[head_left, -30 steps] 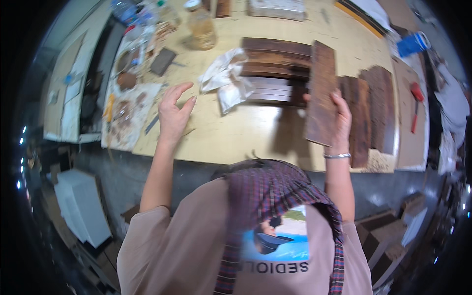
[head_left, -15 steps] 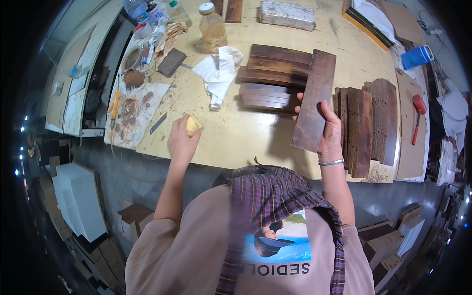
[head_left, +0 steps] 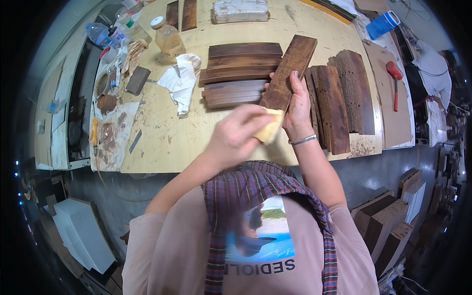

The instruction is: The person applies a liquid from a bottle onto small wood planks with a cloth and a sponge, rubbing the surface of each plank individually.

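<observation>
A: While the right hand (head_left: 296,105) grips the dark board (head_left: 287,73) above the stacked planks (head_left: 241,73), which step applies?

B: Wiping. Left hand (head_left: 236,135) fingers pinch the yellow sponge (head_left: 271,127) against the board's lower end; next, probably stroke upward.

Both forearms are raised from the lower edge and brought together above the chest. The left hand (head_left: 236,135) is curled in a closed grip, knuckles turned upward, with the wrist bent inward toward the right side; its outline is slightly blurred. The right hand (head_left: 297,105) is held higher, the forearm angled up and slightly leftward, the fingers (head_left: 294,78) wrapped forward in a clasping grip and the thumb kept on the near side. A thin metal bangle (head_left: 302,140) is worn at the right wrist.
</observation>
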Action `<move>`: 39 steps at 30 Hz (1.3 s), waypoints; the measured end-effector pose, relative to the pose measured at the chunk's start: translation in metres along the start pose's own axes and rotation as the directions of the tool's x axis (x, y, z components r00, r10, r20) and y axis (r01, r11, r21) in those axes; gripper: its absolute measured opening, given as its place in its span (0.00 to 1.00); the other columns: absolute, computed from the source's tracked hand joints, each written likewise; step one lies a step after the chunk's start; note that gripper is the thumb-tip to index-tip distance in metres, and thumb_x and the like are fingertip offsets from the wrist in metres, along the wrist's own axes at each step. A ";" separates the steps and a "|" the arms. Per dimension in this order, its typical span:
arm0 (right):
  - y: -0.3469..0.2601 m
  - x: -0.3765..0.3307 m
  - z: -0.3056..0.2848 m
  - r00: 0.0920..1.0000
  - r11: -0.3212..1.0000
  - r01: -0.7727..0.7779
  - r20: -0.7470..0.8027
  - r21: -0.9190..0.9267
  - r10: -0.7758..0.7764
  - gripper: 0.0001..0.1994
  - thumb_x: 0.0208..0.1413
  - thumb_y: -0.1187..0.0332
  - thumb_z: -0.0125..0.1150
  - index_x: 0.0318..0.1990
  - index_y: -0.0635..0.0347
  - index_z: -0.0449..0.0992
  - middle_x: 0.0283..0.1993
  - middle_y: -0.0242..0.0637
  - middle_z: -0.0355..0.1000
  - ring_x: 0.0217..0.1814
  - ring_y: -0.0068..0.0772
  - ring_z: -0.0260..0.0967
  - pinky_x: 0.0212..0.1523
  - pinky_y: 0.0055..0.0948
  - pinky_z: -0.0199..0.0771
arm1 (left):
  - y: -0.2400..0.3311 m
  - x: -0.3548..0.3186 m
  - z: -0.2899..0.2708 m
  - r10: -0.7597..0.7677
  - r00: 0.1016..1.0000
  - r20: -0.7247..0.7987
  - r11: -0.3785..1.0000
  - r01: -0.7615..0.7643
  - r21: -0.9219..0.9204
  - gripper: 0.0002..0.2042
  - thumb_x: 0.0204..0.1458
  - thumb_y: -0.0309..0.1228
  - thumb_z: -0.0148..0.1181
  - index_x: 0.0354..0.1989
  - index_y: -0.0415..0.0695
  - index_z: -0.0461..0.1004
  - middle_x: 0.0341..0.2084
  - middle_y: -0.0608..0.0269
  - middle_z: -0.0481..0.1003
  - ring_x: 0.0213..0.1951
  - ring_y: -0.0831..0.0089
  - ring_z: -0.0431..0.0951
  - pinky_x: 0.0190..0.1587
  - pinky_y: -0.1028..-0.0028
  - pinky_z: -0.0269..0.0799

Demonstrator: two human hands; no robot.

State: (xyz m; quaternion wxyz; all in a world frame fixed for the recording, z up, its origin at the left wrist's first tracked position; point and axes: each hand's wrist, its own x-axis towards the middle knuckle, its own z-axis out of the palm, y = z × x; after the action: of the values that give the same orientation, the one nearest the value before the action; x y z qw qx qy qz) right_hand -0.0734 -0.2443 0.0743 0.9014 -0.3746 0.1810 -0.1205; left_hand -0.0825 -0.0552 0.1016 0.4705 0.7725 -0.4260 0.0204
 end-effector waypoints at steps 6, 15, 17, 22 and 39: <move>0.000 0.000 -0.014 0.999 1.000 0.003 -0.047 0.016 -0.003 0.15 0.67 0.55 0.50 0.52 0.54 0.64 0.43 0.43 0.75 0.37 0.41 0.77 0.35 0.42 0.83 | -0.009 -0.012 -0.012 -0.075 0.986 -0.148 0.995 0.084 0.056 0.23 0.38 0.16 0.57 0.48 0.44 0.79 0.44 0.54 0.72 0.42 0.61 0.78 0.43 0.67 0.77; -0.003 -0.003 -0.019 0.987 0.974 -0.157 0.000 0.160 0.159 0.16 0.67 0.53 0.51 0.52 0.52 0.67 0.43 0.41 0.74 0.38 0.40 0.75 0.39 0.43 0.78 | -0.023 -0.017 -0.013 -0.122 0.985 -0.124 0.992 0.125 0.020 0.24 0.38 0.15 0.62 0.49 0.44 0.79 0.44 0.57 0.72 0.44 0.62 0.76 0.48 0.69 0.74; 0.005 -0.002 -0.028 0.985 0.976 -0.172 0.032 0.131 0.170 0.24 0.67 0.49 0.45 0.54 0.63 0.69 0.48 0.45 0.75 0.44 0.41 0.76 0.43 0.44 0.81 | -0.009 -0.012 -0.012 -0.113 0.993 -0.046 0.988 0.107 -0.114 0.25 0.38 0.14 0.62 0.49 0.44 0.79 0.45 0.57 0.72 0.47 0.62 0.76 0.49 0.70 0.73; -0.002 -0.011 -0.018 0.969 0.952 -0.247 0.058 0.182 0.240 0.24 0.67 0.50 0.47 0.57 0.62 0.68 0.49 0.46 0.75 0.47 0.42 0.76 0.47 0.45 0.80 | -0.021 -0.009 -0.022 -0.207 0.976 -0.070 0.967 0.193 -0.163 0.25 0.40 0.16 0.61 0.51 0.46 0.78 0.51 0.56 0.69 0.53 0.61 0.72 0.55 0.69 0.70; -0.003 -0.028 -0.021 0.834 0.828 -0.543 0.200 0.137 0.514 0.24 0.66 0.50 0.49 0.55 0.64 0.70 0.46 0.47 0.76 0.44 0.44 0.79 0.40 0.48 0.84 | -0.020 0.012 -0.018 0.055 0.997 0.049 0.998 -0.055 -0.006 0.22 0.46 0.27 0.67 0.53 0.45 0.75 0.55 0.53 0.73 0.54 0.56 0.71 0.57 0.61 0.67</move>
State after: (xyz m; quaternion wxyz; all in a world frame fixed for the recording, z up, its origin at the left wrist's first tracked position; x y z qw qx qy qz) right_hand -0.1076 -0.2502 0.0690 0.9418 -0.2310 0.1950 0.1472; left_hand -0.0543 -0.0456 0.1026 0.4610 0.7595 -0.4587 0.0133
